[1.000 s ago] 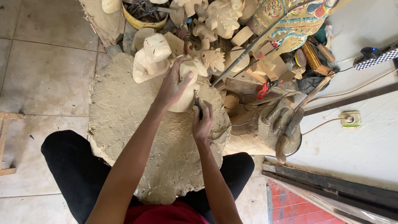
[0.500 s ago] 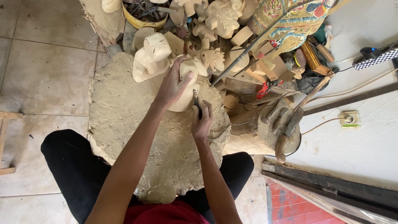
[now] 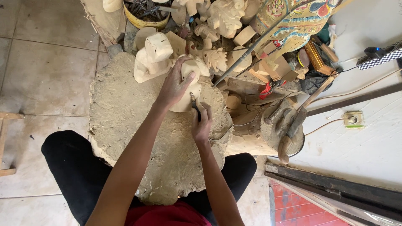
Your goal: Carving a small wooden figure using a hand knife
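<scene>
Carving under way: the left hand (image 3: 176,86) grips a pale wooden carving (image 3: 190,90) on the chopping block (image 3: 125,121). The right hand (image 3: 202,125) clenches a small carving tool (image 3: 194,102) against it; the next cut likely needs a steady hold.

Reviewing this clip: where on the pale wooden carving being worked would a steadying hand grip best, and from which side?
Probably over its rounded upper bulk, from the person's left. The pale carving lies on the rough slab, its right edge taken up by the tool in the right hand. The left hand already spreads over that top, clear of the tool tip.
</scene>
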